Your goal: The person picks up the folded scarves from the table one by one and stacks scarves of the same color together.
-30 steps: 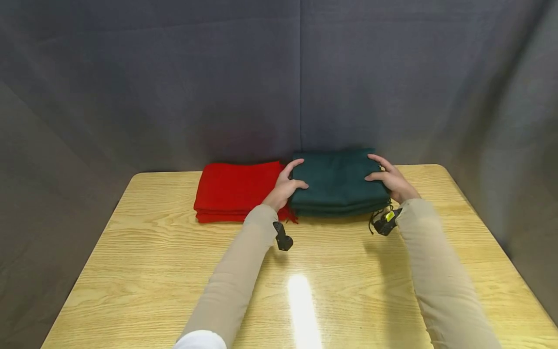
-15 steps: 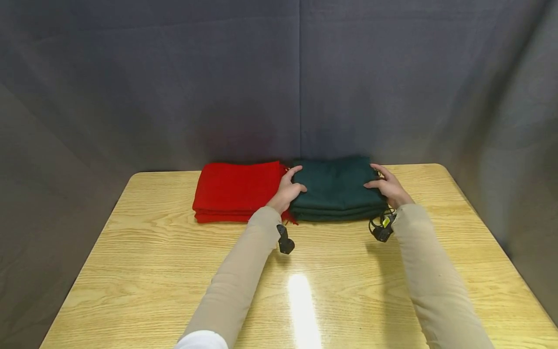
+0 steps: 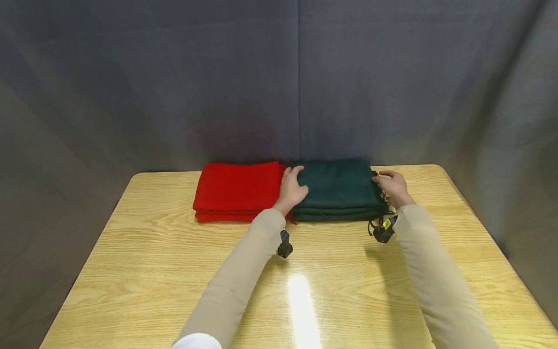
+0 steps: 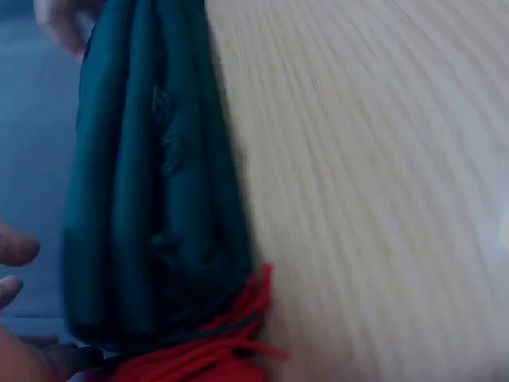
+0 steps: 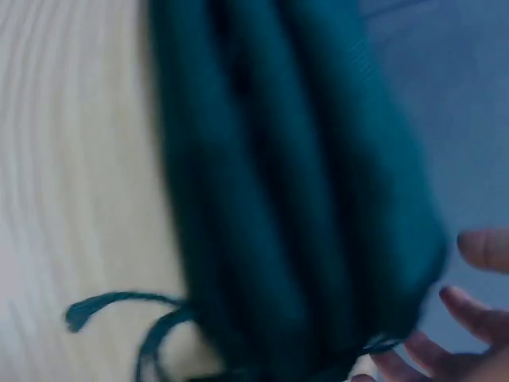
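Note:
A folded dark green scarf (image 3: 339, 186) with fringed ends lies flat at the table's back edge; its stacked folds face forward. At its left end is my left hand (image 3: 293, 189), thumb and fingers spread apart over the edge where green meets red. My right hand (image 3: 394, 188) is beside the fringe at the right end, fingers loosely bent. In the right wrist view, thumb and fingers stand apart around the corner of the green scarf (image 5: 294, 191), with lower fingertips right at the fringe. To the left lies a folded red scarf (image 3: 237, 188), its fringe close by my left hand.
The wooden table (image 3: 165, 276) has a bright light reflection in front of the scarves. A grey curtain (image 3: 218, 87) hangs right behind the back edge and along both sides. A black wrist camera (image 3: 285, 245) sits under the left sleeve, another camera (image 3: 383, 231) under the right.
The green scarf has come down and settled flat beside the red one. Both hands have loosened from its ends; the right fingers have drawn back to the fringe.

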Motion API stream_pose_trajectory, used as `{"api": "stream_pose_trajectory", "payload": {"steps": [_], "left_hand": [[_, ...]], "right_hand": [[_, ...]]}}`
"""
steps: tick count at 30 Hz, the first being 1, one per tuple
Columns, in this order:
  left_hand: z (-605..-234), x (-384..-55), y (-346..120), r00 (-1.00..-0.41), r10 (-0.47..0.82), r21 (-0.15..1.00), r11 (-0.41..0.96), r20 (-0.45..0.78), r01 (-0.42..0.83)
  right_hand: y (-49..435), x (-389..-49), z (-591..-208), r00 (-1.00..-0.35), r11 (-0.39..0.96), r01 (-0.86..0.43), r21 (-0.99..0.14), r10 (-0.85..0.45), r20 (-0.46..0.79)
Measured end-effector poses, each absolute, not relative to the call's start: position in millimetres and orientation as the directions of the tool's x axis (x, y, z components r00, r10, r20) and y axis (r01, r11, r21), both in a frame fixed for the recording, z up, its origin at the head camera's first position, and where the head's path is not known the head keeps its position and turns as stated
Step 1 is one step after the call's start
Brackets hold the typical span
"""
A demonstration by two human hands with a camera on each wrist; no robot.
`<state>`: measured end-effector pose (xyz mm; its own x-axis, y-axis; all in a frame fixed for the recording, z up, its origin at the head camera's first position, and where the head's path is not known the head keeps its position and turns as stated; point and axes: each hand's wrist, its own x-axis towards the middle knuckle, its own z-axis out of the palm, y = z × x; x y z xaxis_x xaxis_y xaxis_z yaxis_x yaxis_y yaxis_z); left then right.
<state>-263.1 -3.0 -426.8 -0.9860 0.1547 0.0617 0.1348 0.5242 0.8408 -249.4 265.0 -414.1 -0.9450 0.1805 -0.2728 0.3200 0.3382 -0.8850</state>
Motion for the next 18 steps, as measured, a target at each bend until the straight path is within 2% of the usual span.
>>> {"api": "stream_pose_trajectory", "payload": {"steps": [6,18], "left_hand": [[-409.2,-262.3,-3.9,-0.969,0.189,0.805,0.544,0.156,0.236],[-407.5,-257.3,-15.4,-0.98,0.117,0.887,0.419,0.16,0.195]], "right_hand": [[252.8,-246.2,-386.6,-0.949,0.452,0.248,-0.857,0.291,-0.121],[242.5,-235.8,-379.3,-0.966,0.518,0.179,-0.836,0.254,-0.049]]}}
